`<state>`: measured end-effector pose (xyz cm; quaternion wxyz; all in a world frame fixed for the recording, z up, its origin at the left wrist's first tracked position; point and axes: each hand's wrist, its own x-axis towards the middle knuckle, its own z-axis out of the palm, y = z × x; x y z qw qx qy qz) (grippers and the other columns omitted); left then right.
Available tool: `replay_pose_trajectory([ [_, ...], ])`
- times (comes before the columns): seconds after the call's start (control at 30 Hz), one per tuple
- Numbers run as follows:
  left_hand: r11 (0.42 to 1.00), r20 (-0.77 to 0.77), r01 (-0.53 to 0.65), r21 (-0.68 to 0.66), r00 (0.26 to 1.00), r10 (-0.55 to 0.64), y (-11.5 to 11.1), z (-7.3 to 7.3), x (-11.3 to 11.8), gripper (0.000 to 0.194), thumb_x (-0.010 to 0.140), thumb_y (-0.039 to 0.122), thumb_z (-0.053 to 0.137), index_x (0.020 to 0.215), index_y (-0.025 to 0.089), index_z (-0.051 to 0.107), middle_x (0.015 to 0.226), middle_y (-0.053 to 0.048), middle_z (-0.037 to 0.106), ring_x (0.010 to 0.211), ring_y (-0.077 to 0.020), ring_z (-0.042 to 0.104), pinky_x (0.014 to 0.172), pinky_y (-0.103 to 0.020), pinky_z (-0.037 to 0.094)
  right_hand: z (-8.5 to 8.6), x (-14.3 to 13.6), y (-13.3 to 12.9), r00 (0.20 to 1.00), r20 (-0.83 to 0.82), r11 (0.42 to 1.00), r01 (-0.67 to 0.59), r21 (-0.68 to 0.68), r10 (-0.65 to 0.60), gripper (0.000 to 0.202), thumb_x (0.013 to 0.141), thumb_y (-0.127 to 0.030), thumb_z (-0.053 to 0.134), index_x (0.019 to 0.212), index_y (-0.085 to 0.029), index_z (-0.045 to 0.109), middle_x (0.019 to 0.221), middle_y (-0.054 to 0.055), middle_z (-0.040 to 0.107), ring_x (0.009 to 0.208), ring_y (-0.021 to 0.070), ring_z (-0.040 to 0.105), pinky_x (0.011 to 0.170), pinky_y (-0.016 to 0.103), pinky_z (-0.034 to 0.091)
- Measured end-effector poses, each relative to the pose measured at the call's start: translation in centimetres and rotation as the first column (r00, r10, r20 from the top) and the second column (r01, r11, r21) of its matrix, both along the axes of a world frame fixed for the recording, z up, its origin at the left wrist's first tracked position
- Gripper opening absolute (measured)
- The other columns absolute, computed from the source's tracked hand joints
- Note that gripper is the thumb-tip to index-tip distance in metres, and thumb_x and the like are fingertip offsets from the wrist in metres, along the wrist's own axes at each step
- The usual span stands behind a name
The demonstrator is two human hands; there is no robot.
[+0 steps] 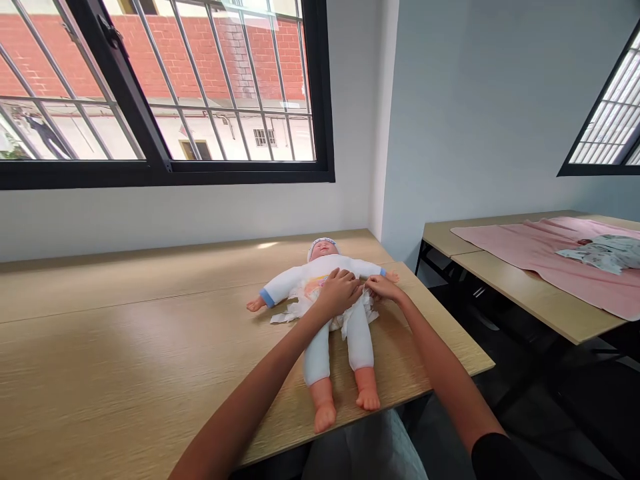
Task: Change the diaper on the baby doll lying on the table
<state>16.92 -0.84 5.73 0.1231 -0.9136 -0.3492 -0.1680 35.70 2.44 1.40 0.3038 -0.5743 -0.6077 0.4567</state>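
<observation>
On its back on the table lies a baby doll (361,333) in a white outfit with blue cuffs, head away from me and feet at the near edge. A white diaper (300,308) is around its hips, with one side spread out to the left. My left hand (341,292) rests flat on the front of the diaper, fingers stretched out. At the doll's hip on the right, my right hand (384,288) pinches the edge of the diaper between its fingertips. My hands partly hide the diaper's front.
The wooden table (125,373) stands against the wall under a barred window (230,87). Across a gap on the right is a second table (545,307), with a pink cloth (525,243) and a patterned baby garment (607,252) on it.
</observation>
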Motion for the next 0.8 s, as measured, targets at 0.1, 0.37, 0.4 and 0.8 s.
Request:
replay_pose_trajectory([
  [0.1,1.0,0.001,0.0,0.003,1.0,0.0,-0.1,0.1,0.0,0.037,0.099,0.031,0.037,0.085,0.018,0.069,0.091,-0.008,0.067,0.093,-0.0212,0.058,0.097,-0.042,0.039,-0.2,-0.2,0.0,0.998,-0.057,0.999,-0.015,-0.04,0.013,0.018,0.089,-0.019,0.05,0.071,-0.018,0.053,0.055,-0.002,0.057,0.047,0.0103,0.055,0.046,0.02,0.047],
  [0.37,1.0,0.028,0.013,0.016,1.0,-0.013,-0.2,0.0,0.0,0.036,0.099,0.029,0.038,0.083,0.018,0.068,0.09,-0.007,0.067,0.092,-0.0215,0.058,0.095,-0.041,0.037,-1.6,-0.5,0.3,0.991,-0.105,0.988,0.092,0.12,-0.079,0.02,0.084,-0.022,0.063,0.074,-0.021,0.045,0.044,-0.009,0.045,0.035,0.0095,0.046,0.035,0.021,0.043],
  [0.4,1.0,0.027,0.013,0.023,1.0,-0.014,-0.1,0.0,0.0,0.034,0.099,0.028,0.039,0.083,0.018,0.068,0.089,-0.008,0.066,0.092,-0.0217,0.058,0.095,-0.041,0.037,-1.4,-0.5,0.2,0.99,-0.108,0.987,0.104,0.119,-0.091,0.02,0.084,-0.023,0.063,0.075,-0.021,0.045,0.045,-0.009,0.045,0.035,0.0094,0.046,0.035,0.021,0.043],
  [0.8,0.999,-0.052,-0.008,0.037,0.999,0.01,-0.4,0.1,0.0,0.031,0.096,0.023,0.039,0.085,0.018,0.067,0.092,-0.008,0.067,0.093,-0.0214,0.057,0.094,-0.04,0.037,-0.2,2.1,-0.4,0.953,-0.24,0.959,-0.23,-0.167,0.187,0.052,0.056,-0.021,0.088,0.098,-0.015,0.06,0.074,-0.001,0.065,0.056,0.0096,0.059,0.044,0.019,0.047],
])
